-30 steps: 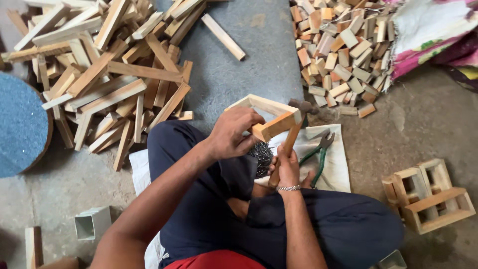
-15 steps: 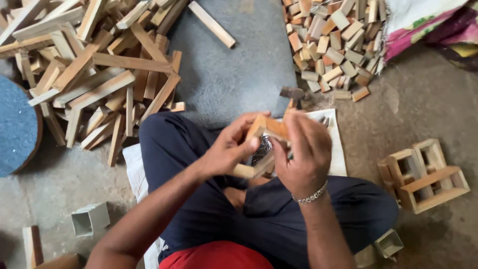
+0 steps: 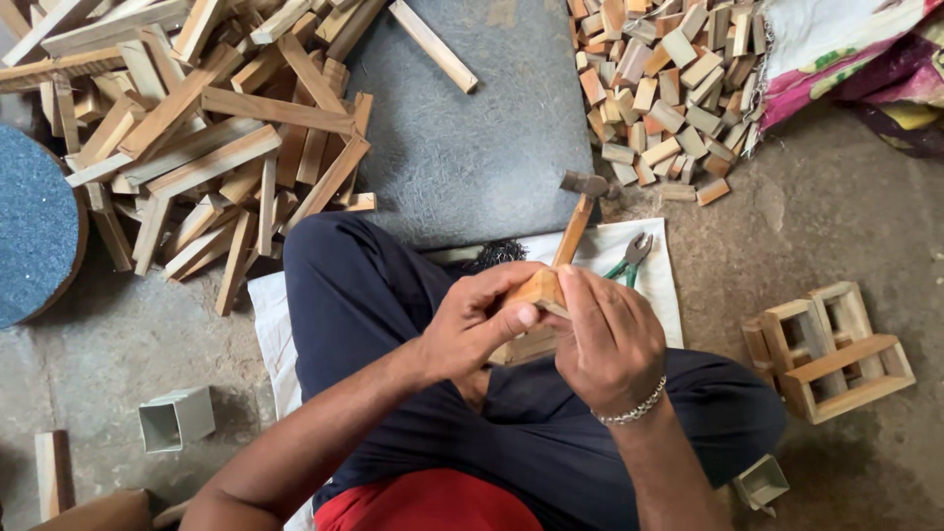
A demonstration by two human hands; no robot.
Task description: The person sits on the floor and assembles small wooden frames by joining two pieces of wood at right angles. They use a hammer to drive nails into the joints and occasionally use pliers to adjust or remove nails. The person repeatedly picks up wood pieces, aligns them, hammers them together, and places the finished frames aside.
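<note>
Hammer [image 3: 580, 211] now uncovered; hands [image 3: 551, 329] lower on frame [image 3: 536, 293].

bare forearms, a silver chain bracelet [image 3: 634, 405], dark navy trousers [image 3: 551, 433] and a red top [image 3: 423, 503].

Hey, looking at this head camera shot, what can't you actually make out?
- Small wooden frame piece: mostly covered by the left hand and right hand; its shape is unclear.
- Wooden-handled hammer: lower handle hidden behind the hands.
- Green-handled pliers: handles partly hidden.
- Round blue mat: cut off at the left edge.
</note>
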